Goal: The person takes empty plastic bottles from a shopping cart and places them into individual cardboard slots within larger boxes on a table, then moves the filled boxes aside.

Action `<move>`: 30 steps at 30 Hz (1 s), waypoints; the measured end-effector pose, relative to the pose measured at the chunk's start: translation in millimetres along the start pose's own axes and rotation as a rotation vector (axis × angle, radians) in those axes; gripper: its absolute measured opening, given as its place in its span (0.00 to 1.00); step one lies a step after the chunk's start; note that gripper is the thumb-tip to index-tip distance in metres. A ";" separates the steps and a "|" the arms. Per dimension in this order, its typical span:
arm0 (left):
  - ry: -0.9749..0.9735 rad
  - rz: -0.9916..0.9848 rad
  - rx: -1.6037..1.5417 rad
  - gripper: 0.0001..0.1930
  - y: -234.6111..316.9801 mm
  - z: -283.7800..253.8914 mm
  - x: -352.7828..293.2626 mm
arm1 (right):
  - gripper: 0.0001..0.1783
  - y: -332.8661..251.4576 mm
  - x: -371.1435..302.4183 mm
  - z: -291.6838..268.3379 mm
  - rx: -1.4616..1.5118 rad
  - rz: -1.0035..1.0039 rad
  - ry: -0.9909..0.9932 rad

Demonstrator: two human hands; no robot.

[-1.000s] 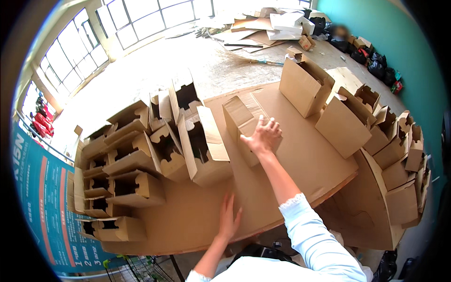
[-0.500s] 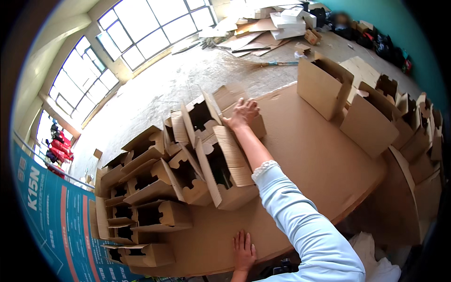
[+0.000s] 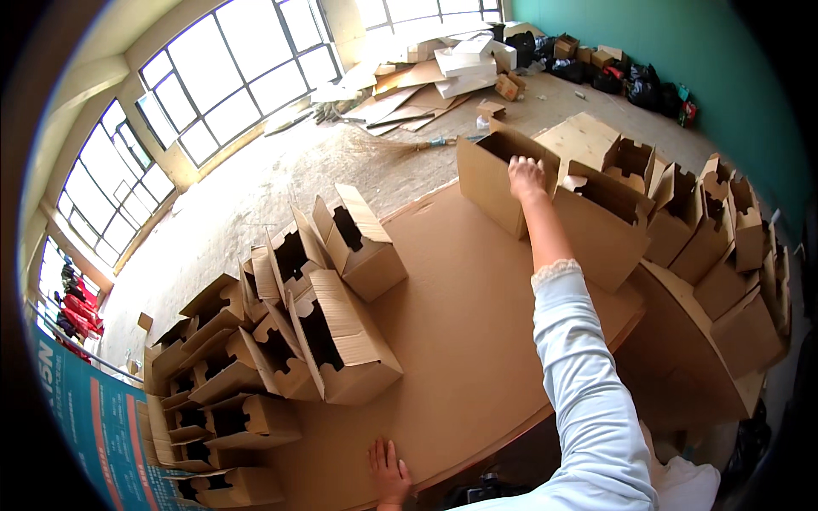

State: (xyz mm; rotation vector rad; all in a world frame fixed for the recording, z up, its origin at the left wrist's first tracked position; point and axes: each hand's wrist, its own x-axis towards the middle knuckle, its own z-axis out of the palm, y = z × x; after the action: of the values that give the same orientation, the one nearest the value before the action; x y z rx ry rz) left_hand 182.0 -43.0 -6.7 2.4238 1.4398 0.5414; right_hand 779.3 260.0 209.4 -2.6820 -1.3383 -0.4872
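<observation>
Fingers (image 3: 521,163) of our right hand (image 3: 527,177) curl in tightly at the rim of a tall brown box (image 3: 489,189), which stands open at the far right of the cardboard-topped table (image 3: 469,341); we cannot tell whether they pinch its wall. Our left hand (image 3: 390,474) lies palm down near the table's close edge, its fingers a little spread, holding nothing. A second box (image 3: 601,243) stands just beside the first, on its right, with more boxes (image 3: 751,334) crowded beyond. On our left, rows of open boxes (image 3: 368,377) stand close together. We judge that a one-sided pull on the rim could tip the tall box or bend its wall, and that dragging it sideways could knock its neighbour askew.
</observation>
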 end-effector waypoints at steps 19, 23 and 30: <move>0.033 -0.097 -0.031 0.29 15.9 -8.4 2.8 | 0.10 67.3 -360.9 -201.7 0.752 -0.876 -0.184; 0.095 -0.275 -0.487 0.31 -34.2 51.8 -42.0 | 0.08 -7.2 -399.8 -219.0 0.838 -1.214 -0.314; 0.518 -0.540 -0.336 0.11 -54.3 -107.6 -162.9 | 0.08 -169.3 -489.4 -249.3 0.714 -1.477 -0.187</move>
State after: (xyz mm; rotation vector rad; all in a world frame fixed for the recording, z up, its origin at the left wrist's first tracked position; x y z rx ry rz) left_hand 20.5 -156.9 38.1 1.6000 1.9141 1.2061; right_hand 311.4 -67.2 275.4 -0.8655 -2.6473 0.1993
